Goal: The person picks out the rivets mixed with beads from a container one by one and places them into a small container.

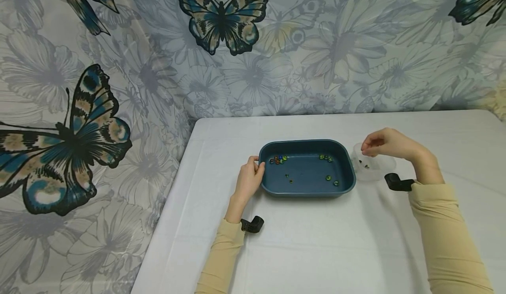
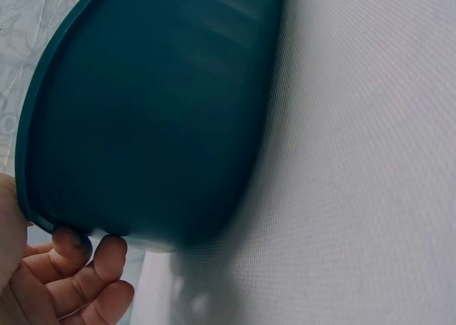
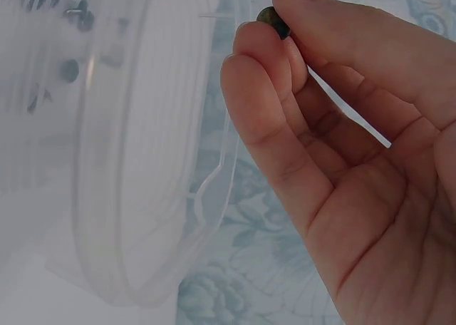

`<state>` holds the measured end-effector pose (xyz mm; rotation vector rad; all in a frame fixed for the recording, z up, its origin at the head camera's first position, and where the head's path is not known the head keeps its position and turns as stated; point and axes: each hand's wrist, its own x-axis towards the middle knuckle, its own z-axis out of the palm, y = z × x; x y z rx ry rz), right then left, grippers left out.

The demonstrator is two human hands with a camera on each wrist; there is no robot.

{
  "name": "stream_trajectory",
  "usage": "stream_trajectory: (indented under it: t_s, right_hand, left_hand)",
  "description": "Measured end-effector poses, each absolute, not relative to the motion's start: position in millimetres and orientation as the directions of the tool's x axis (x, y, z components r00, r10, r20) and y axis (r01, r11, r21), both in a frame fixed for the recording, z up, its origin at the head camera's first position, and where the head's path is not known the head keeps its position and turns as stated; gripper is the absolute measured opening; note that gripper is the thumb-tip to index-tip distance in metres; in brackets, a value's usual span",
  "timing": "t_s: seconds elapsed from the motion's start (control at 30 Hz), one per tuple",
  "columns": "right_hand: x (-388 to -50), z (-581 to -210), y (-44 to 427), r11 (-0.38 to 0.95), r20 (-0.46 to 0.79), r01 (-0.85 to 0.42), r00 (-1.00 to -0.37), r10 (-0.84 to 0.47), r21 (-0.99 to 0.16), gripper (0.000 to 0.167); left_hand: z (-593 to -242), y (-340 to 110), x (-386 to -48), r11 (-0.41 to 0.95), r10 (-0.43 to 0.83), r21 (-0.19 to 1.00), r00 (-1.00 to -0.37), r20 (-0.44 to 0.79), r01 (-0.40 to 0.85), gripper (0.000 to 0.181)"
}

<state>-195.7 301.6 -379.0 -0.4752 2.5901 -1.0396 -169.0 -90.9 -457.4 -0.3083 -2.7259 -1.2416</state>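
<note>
My left hand [image 1: 250, 176] grips the left rim of a dark blue-green tray [image 1: 300, 191], and its curled fingers show at the tray's edge in the left wrist view. Several small shiny balls lie inside, with a mixed-colour cluster [image 1: 278, 159] at back left, green balls [image 1: 326, 157] at back right and more green balls [image 1: 328, 177] at front right. Two smaller dark pieces [image 1: 291, 181] are at front left. My right hand [image 1: 389, 143] pinches a small dark-green ball [image 3: 274, 23] between thumb and fingertips, above a clear plastic container [image 3: 107, 197].
Small dark pieces [image 3: 69, 70] sit in the clear container, too blurred to identify. A white cloth covers the table [image 1: 316, 241]. Behind it hangs a fabric backdrop [image 1: 253, 78] with butterflies and flowers. Each wrist wears a black camera [image 1: 253, 224].
</note>
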Motion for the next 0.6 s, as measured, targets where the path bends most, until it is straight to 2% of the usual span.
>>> stream_trajectory:
  t_s: [0.6]
  right_hand:
    - [-191.8,-378.1,307.3,0.692,-0.153,-0.182,-0.906,-0.393,-0.699,0.015]
  left_hand:
    - [-457.9,-91.3,-169.0,0.643,0.132,0.726,-0.969,0.209,0.244,0.029]
